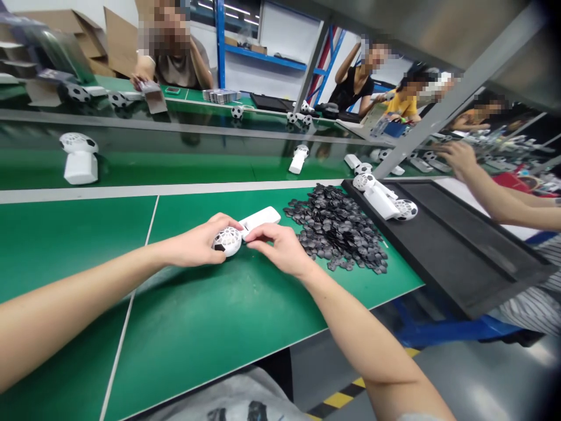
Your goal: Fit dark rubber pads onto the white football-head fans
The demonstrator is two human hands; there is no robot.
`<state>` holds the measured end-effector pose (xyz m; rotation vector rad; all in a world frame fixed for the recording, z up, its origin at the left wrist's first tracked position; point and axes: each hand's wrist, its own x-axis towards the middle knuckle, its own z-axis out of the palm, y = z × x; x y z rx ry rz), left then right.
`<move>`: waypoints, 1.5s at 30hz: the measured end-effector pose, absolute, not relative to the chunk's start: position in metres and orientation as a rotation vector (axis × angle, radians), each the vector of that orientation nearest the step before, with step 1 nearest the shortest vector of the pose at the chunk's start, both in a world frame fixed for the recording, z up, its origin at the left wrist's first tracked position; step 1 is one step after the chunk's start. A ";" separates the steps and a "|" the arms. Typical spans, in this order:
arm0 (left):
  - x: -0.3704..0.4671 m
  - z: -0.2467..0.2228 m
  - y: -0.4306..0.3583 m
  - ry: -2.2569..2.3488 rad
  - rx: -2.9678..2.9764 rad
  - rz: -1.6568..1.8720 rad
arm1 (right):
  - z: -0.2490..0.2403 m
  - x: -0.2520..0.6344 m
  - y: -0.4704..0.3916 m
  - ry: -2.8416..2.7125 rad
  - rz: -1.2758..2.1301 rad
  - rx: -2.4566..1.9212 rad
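A white device with a round, football-patterned head lies over the green table, its handle pointing up and right. My left hand is wrapped around the round head. The fingers of my right hand are pinched together at the joint between head and handle; whatever they hold is too small to make out. Just right of my right hand, a heap of small black flat pieces is spread on the table.
A black tray at the right bears more white devices. Beyond the table edge runs a green conveyor with devices on it. A person's hand hovers over the tray's far side. Several people sit opposite. A slanted metal post stands at right.
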<state>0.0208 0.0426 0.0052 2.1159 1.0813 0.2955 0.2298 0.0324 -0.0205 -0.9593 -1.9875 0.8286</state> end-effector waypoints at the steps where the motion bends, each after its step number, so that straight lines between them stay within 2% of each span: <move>1: 0.021 0.005 0.042 1.079 2.121 0.294 | -0.022 0.227 0.032 -2.037 0.802 -0.911; 6: 0.024 0.003 0.041 1.087 2.129 0.330 | -0.026 0.224 0.034 -2.147 0.655 -0.793; 13: 0.036 -0.011 0.038 1.270 2.177 0.565 | -0.031 0.217 0.036 -2.018 0.687 -0.890; 22: 0.035 -0.012 0.037 1.219 2.158 0.574 | -0.028 0.220 0.040 -2.186 0.590 -0.773; 31: 0.035 -0.016 0.037 1.193 2.164 0.668 | -0.032 0.221 0.045 -1.990 0.750 -0.994; 45: 0.033 -0.017 0.039 1.079 2.187 0.727 | -0.032 0.218 0.042 -2.011 0.670 -1.102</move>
